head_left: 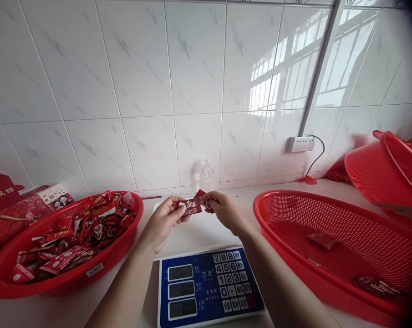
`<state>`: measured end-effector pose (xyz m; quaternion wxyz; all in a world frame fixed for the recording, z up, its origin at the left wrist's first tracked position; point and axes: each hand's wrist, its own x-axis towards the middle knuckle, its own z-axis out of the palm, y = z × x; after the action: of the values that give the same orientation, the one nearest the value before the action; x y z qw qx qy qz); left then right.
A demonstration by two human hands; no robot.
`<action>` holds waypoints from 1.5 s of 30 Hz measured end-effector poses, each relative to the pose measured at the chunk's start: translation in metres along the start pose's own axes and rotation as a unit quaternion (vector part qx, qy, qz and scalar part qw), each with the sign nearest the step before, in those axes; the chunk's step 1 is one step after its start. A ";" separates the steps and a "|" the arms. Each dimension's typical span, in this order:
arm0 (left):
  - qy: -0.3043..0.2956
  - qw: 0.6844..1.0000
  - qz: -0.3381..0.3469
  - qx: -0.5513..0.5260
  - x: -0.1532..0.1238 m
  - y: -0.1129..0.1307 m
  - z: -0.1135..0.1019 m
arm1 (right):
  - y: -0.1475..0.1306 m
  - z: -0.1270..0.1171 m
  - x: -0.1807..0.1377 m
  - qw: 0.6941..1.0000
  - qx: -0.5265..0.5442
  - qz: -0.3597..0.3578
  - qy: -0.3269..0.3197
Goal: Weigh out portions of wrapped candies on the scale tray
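Observation:
My left hand (162, 223) pinches a dark red candy packet (192, 207) with pale lettering, held up with its printed side showing. Close beside it, my right hand (226, 212) grips a second red packet (207, 206), partly hidden by the fingers. The two packets meet or overlap at their edges; I cannot tell whether they are joined. Both hands are above the white pan (199, 239) of a weighing scale, whose blue keypad panel (206, 278) faces me with number keys and three small displays.
A red basket (132, 237) heaped with wrapped sweets (99, 228) stands left, beside red gift boxes (11, 223). Another red basket (294, 200) at right holds a few packets (322, 239). Behind are a clear bottle (208, 171), stacked baskets (373, 168) and a wall socket (301, 144).

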<state>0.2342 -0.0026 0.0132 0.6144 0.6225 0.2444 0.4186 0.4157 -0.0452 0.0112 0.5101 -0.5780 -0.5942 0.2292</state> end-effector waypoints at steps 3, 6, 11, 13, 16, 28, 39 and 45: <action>0.015 1.000 0.013 0.001 0.000 0.000 0.001 | -0.012 -0.005 -0.005 0.977 0.193 0.003 -0.090; 0.023 0.998 0.034 0.040 0.001 -0.001 0.004 | -0.021 -0.005 -0.011 0.962 0.216 -0.027 -0.165; 0.040 0.995 0.051 0.073 -0.002 0.002 0.012 | -0.014 0.007 -0.007 0.962 0.247 0.015 -0.112; 0.073 0.993 0.064 0.060 -0.003 0.003 0.013 | -0.010 0.004 -0.002 0.940 0.335 0.030 -0.047; 0.098 0.991 0.068 0.060 -0.003 0.004 0.010 | -0.010 -0.015 0.004 0.862 0.501 0.009 0.075; 0.035 0.932 0.011 0.362 0.019 0.009 -0.001 | 0.001 -0.117 -0.018 0.629 0.651 -0.165 0.392; -0.102 0.811 0.032 0.576 0.072 -0.030 -0.004 | -0.015 -0.113 -0.024 0.714 0.578 -0.161 0.362; -0.060 0.792 0.017 0.608 0.070 -0.035 -0.002 | -0.034 -0.071 -0.016 0.859 0.437 -0.115 0.242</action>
<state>0.2775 0.0602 -0.0052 0.1159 0.8956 0.4004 0.1557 0.4591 -0.0903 0.0617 0.8609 -0.2607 -0.3528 0.2577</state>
